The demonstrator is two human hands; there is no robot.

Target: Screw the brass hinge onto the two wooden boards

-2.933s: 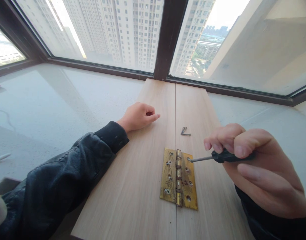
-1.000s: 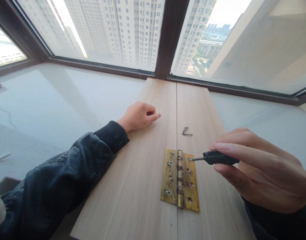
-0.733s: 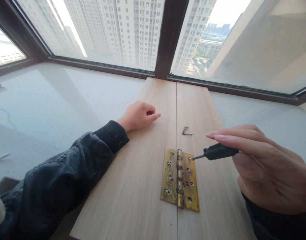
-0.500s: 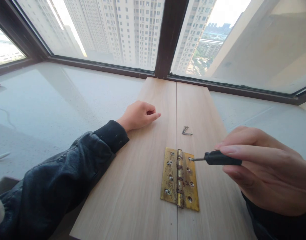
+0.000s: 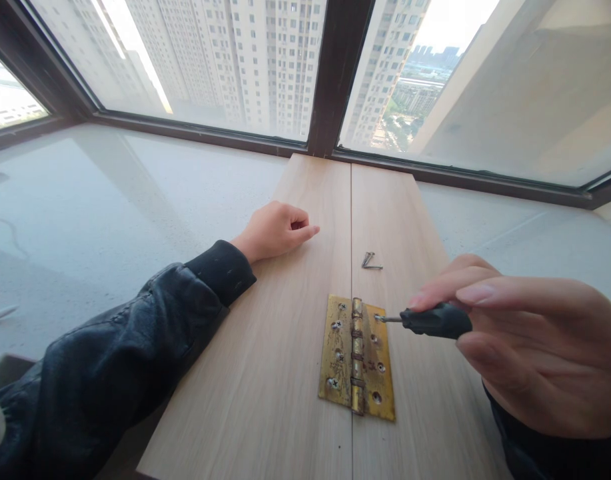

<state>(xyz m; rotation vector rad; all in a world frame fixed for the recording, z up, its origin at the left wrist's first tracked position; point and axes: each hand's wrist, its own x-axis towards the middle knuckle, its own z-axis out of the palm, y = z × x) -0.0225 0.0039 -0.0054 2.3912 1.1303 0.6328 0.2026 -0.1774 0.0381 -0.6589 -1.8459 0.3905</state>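
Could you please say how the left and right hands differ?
The left hand lies loosely curled on the left board, holding nothing visible; the right hand grips a black-handled screwdriver. The left hand is apart from the brass-coloured hinge; the right hand has the screwdriver's tip at the hinge's top right hole. Both are bare.

The hinge [image 5: 341, 347] is brassy gold mottled with dark brown, the boards [image 5: 265, 360] pale beige with faint streaky grain. The screwdriver handle [image 5: 438, 321] is black, its shaft [image 5: 394, 319] grey like the screws [image 5: 367, 261]. The sleeves [image 5: 110, 353] are black, the sill [image 5: 135, 200] speckled white, the window frame [image 5: 330, 80] dark brown
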